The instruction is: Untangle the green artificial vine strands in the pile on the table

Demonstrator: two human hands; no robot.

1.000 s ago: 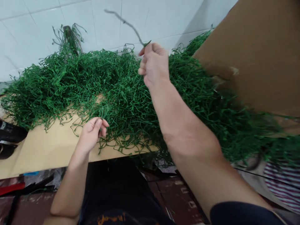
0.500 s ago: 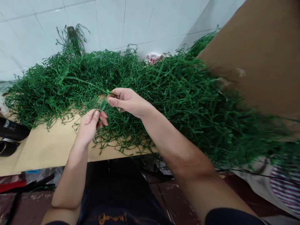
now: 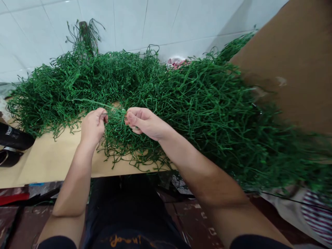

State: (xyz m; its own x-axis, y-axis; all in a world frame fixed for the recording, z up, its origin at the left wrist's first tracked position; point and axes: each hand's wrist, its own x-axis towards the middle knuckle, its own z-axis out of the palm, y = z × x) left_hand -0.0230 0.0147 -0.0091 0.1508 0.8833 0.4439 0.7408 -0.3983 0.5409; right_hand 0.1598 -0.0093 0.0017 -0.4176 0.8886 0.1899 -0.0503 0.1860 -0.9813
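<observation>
Over a tan cardboard sheet, a slim pale-green stem crosses a heap of dark-green, plastic-looking sprigs.
The right hand pinches its knobbed end, fingers closed; the left hand has fingers drawn together, their hold unclear. Smooth and thin, it is probably light and springy, best gripped by the knob.
</observation>
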